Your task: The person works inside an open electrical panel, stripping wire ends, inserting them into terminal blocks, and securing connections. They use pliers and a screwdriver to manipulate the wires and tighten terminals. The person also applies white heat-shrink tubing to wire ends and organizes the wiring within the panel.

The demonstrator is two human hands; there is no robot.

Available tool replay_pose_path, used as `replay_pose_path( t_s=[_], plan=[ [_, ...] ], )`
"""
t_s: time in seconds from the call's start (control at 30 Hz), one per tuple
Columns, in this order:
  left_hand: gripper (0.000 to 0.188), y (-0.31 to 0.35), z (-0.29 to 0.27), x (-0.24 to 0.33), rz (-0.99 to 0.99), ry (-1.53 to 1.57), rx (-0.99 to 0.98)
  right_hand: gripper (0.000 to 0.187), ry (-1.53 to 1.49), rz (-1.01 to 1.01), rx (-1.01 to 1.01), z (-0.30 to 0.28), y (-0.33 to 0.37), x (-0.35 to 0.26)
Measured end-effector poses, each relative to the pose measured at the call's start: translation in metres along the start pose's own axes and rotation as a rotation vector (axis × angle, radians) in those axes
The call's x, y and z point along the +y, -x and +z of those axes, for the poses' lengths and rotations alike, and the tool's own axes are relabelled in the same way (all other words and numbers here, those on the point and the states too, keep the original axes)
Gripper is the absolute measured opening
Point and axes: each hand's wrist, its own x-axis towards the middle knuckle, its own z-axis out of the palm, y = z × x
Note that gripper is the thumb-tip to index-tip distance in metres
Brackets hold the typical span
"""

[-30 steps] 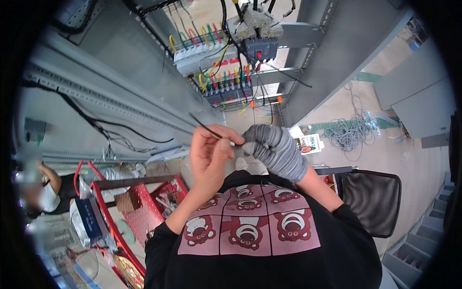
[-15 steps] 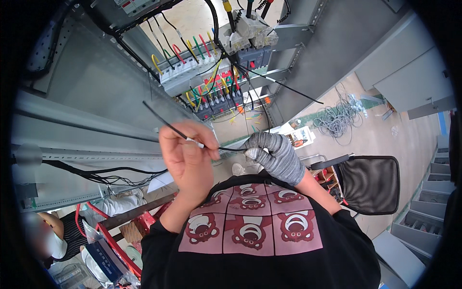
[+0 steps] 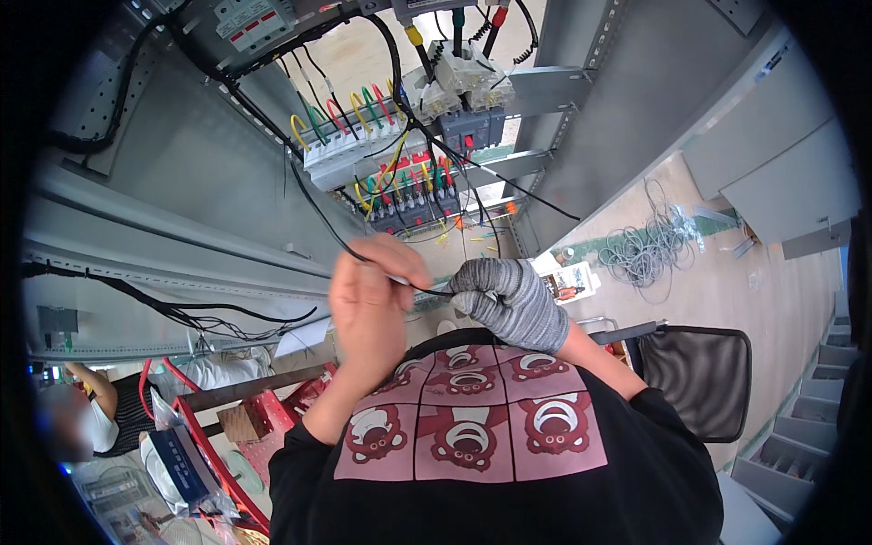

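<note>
A thin black wire [image 3: 320, 215] runs down from the upper left to my hands. My bare left hand [image 3: 371, 304], slightly blurred, is closed around it with thumb and fingers. A short length of wire bridges the gap to my right hand [image 3: 510, 304], which wears a grey knitted glove and pinches the wire between thumb and forefinger. Whatever lies inside the gloved grip is hidden. Beyond my hands stands a row of white breakers [image 3: 350, 150] with yellow, green and red wires, and below it a dark terminal row [image 3: 413, 207].
Grey cabinet walls [image 3: 627, 118] flank the breakers. A loose black cable bundle [image 3: 182, 309] hangs at left, above a red cart [image 3: 218, 454]. Coiled grey wire [image 3: 647, 245] lies on the floor at right, near a black mesh chair [image 3: 695, 381]. Another person [image 3: 109, 422] is at far left.
My left hand has moved a little right, closer to the gloved hand. The wire now stretches farther up left, and the white sleeve seen on it earlier no longer shows. The view has shifted slightly.
</note>
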Motion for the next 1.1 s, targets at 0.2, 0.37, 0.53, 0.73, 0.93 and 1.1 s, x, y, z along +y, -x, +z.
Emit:
replay_pose_path(
  t_s=[0.2,0.37,0.53,0.73,0.93,1.1],
  plan=[
    [0.026,0.021,0.016,-0.024,-0.052,-0.168,-0.111,0.015,-0.04,0.028,-0.008,-0.015,0.008,0.006],
    [0.028,0.028,0.018,-0.025,-0.086,-0.264,-0.101,0.019,-0.066,-0.117,-0.078,-0.017,0.014,0.037],
    [0.024,0.058,-0.016,-0.033,-0.175,-0.309,0.022,0.02,-0.116,0.264,0.108,-0.033,0.005,0.105],
    [0.03,0.098,-0.051,-0.06,-0.472,-0.338,0.195,0.032,0.235,0.423,0.179,-0.043,-0.064,0.195],
    [0.027,0.113,-0.055,-0.053,-0.449,-0.302,0.417,0.023,-0.022,0.346,-0.008,-0.024,-0.095,0.23],
    [0.021,0.118,-0.069,-0.056,-0.428,-0.293,0.593,0.023,-0.232,0.4,-0.193,-0.017,-0.055,0.199]
  ],
)
